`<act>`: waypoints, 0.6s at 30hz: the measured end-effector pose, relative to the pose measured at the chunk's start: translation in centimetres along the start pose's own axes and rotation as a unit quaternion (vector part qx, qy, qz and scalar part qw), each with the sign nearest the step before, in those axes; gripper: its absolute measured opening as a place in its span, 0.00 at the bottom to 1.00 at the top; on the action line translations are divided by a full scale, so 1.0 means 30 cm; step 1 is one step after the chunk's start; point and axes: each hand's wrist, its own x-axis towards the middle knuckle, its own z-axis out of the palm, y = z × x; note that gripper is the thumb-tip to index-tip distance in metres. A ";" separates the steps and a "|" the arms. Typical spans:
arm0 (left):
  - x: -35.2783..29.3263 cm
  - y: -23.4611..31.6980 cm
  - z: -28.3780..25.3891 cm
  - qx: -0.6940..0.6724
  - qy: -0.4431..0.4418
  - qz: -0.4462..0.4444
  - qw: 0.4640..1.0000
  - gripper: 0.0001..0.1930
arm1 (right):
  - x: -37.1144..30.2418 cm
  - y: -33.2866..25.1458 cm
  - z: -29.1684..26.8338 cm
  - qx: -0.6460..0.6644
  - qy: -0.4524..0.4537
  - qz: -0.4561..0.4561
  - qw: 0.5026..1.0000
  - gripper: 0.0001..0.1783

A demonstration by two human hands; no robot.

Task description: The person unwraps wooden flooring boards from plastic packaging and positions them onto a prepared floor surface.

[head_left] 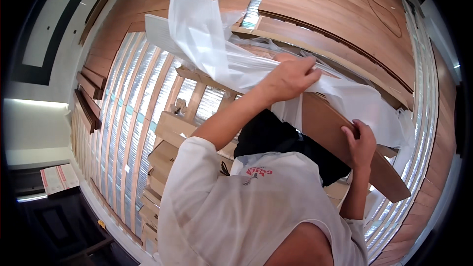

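Observation:
A brown wooden floorboard [329, 127] lies slantwise in front of me, its near end pointing to the lower right. White translucent plastic wrapping [202, 44] covers much of its far side and stands up loosely at the upper left. My left hand [294, 76] is closed on the wrapping near the middle, fingers pinching the bunched film. Over the board's upper edge curl the fingers of my right hand [362, 140], gripping it. A pale board end [158, 32] sticks out of the wrapping at the far left; whether it belongs to the same board I cannot tell.
Laid floorboards [325, 0] stretch across the far side. Wooden battens over silver foil [130, 113] run along the left, with loose boards [87, 108] at their edge. Several cardboard boxes [170, 128] stand close by my left side. A thin cable [372, 7] lies at the upper right.

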 end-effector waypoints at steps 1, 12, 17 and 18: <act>-0.006 0.004 -0.015 -0.023 -0.014 -0.027 0.999 0.05 | -0.021 -0.008 -0.008 -0.023 0.013 -0.030 0.999 0.23; -0.184 0.025 -0.158 0.084 0.112 0.097 0.985 0.18 | -0.061 -0.218 0.017 0.007 -0.181 -0.031 0.983 0.23; -0.194 -0.032 -0.173 0.050 0.098 0.032 0.993 0.16 | -0.029 -0.226 0.046 0.002 -0.152 -0.033 0.988 0.22; -0.189 -0.060 -0.188 0.089 0.119 0.048 0.988 0.16 | -0.019 -0.214 0.021 -0.003 -0.161 -0.023 0.987 0.22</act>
